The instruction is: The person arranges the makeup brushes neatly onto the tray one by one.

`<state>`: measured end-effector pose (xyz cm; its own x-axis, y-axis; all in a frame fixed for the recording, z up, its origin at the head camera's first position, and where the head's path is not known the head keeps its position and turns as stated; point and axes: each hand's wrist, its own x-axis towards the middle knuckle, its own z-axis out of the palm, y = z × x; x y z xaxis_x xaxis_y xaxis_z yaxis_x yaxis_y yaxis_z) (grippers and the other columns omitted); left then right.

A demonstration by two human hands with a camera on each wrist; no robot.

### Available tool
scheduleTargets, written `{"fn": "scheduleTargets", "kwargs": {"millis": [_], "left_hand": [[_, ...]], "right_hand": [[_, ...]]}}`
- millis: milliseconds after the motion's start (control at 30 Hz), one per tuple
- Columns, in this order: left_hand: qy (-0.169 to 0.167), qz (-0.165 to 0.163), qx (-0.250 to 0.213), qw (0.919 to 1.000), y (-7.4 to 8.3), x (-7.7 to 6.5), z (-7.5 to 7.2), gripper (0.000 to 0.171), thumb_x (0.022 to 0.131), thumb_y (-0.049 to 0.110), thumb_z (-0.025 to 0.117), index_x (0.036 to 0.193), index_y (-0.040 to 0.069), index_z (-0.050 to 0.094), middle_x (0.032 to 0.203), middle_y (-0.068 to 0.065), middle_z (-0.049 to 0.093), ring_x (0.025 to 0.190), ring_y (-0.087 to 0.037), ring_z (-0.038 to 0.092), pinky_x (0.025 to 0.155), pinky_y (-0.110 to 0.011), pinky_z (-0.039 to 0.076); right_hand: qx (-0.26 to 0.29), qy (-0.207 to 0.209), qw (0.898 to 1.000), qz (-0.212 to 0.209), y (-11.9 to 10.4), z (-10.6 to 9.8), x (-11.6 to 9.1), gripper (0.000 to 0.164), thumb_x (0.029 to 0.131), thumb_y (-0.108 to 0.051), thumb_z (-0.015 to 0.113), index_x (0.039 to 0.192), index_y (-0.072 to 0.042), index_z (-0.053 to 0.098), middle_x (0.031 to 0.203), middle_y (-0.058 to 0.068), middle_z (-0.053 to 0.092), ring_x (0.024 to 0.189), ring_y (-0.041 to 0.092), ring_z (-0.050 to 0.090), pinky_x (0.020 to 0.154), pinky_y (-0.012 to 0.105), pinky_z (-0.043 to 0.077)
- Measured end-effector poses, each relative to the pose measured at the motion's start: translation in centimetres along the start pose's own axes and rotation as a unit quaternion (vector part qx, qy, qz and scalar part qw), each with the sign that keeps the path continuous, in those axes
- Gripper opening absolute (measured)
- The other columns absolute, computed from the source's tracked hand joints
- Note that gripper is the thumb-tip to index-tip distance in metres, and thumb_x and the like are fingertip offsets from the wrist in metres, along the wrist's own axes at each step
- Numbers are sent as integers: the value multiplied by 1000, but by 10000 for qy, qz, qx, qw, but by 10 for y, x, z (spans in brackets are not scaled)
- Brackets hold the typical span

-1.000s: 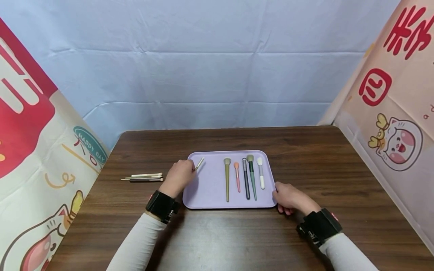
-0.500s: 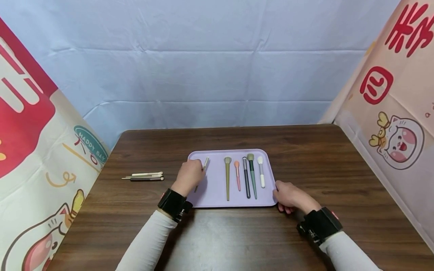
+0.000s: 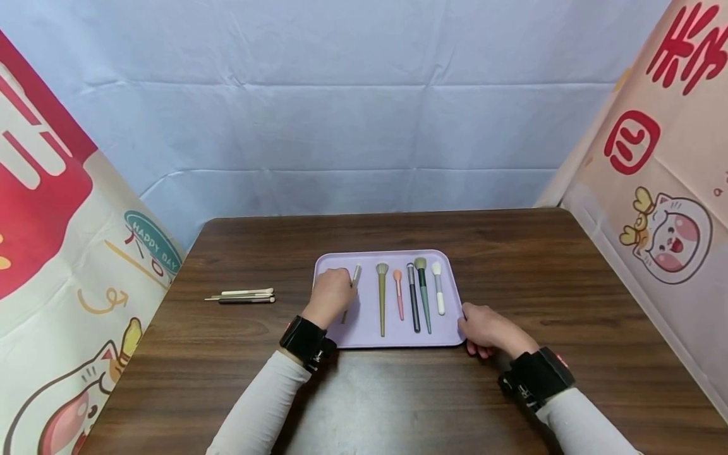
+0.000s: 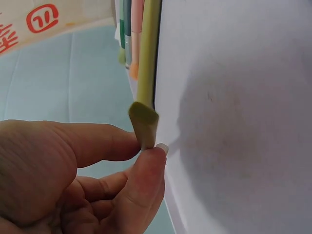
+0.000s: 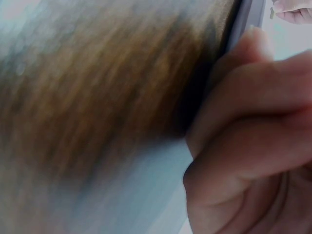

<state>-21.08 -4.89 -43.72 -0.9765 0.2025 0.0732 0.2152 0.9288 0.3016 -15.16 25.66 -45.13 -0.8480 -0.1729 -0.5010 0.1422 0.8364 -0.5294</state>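
Note:
My left hand point(image 3: 330, 294) is over the left half of the lilac tray point(image 3: 364, 341), pinching a thin olive-green makeup brush point(image 4: 145, 127) between thumb and fingertips. In the head view the brush tilts slightly, its head towards the tray's far side. To its right, a fan-shaped olive brush point(image 3: 382, 303), a pink brush point(image 3: 399, 297), a dark brush point(image 3: 413, 303), a green brush point(image 3: 423, 294) and a white-and-grey brush point(image 3: 438, 291) lie side by side. My right hand point(image 3: 491, 330) grips the tray's right edge near the front corner, fingers curled.
Several more thin brushes point(image 3: 244, 296) lie bunched on the wooden table point(image 3: 398, 404), left of the tray. A pale blue cloth point(image 3: 341, 126) hangs behind the table, with printed cloths on both sides.
The left hand has moved right across the tray with its brush, which has turned more nearly parallel to the others. The right hand stays at the tray's edge.

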Motion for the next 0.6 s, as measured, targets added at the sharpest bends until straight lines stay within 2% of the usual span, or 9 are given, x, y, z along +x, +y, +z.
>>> {"fn": "scheduleTargets", "kwargs": {"millis": [333,600], "left_hand": [[-90,-146,-141,9998,13,2,4,38,87,11,70,56,13,49,58,-3,56,57,-23,57,56,-40,50],[-100,-265,-71,9996,20,2,8,35,88,11,72,58,11,53,62,-7,61,65,-28,65,61,-42,53]], "right_hand": [[-37,74,9998,-193,0,0,-1,14,101,-7,38,95,-1,49,60,9,61,41,14,52,41,27,44],[-26,28,9999,-140,-1,0,-1,14,101,-8,38,94,-2,49,60,9,61,41,14,52,42,26,44]]}}
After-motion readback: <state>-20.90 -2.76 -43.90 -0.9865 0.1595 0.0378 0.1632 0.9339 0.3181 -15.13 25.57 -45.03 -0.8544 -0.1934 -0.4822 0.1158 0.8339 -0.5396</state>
